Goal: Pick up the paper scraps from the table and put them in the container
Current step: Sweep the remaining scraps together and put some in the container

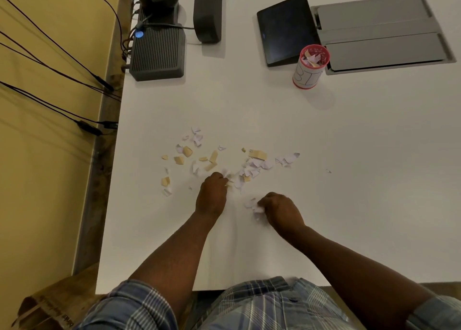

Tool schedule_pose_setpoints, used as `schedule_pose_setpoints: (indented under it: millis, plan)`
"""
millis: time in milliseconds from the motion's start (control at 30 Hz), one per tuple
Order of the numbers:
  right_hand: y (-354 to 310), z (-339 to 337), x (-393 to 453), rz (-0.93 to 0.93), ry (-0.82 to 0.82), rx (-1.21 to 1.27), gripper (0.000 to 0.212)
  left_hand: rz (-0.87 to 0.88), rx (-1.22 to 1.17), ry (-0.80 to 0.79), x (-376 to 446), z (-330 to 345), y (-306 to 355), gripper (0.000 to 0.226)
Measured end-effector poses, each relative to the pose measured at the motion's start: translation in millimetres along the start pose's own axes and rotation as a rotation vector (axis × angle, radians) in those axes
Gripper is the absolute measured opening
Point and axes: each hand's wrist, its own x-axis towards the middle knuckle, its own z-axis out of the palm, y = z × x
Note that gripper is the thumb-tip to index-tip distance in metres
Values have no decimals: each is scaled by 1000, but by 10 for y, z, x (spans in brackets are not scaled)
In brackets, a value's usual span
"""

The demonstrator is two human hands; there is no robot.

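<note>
Several white and tan paper scraps [252, 166] lie scattered across the middle of the white table [349, 205]. My left hand [212, 195] rests on the table with its fingers closed around a few scraps at the near edge of the pile. My right hand [280, 208] sits a little nearer to me, fingers curled on a small clump of white scraps [254, 206]. The container [310, 66], a red-rimmed white cup with scraps showing inside, stands upright at the far right, well beyond both hands.
A black tablet [287, 28] and a grey floor-box lid [384, 33] lie behind the container. A dark ribbed box [158, 51] and a dark speaker [207, 10] sit at the far left. Cables [62, 80] hang off the left edge. A brown paper bag [52, 307] stands below.
</note>
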Motion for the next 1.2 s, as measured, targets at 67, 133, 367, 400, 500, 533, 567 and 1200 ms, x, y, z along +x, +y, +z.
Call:
schedule_pose_setpoints:
  millis: [67,133,367,400,500,533,567,1200]
  plan:
    - [59,-114,63,150,60,168,25,-8,-15,14,53,-29,0,19]
    - [133,-268,137,251,106,258,28,-17,-57,40,120,-62,27,17]
    - [307,-951,456,464,286,632,19,-51,-215,149,461,-253,263,17]
    - [311,-1053,510,459,310,673,19,-46,-230,156,510,-267,287,17]
    - [346,-1379,710,436,384,772,16,-32,-259,159,640,-285,330,16]
    - [365,-1497,794,430,410,791,16,-29,-266,158,673,-284,340,15]
    - [393,-1614,898,422,444,807,16,-28,-272,157,705,-279,349,15]
    - [931,-2675,2903,442,310,-214,45,-139,-440,206,1133,-272,299,16]
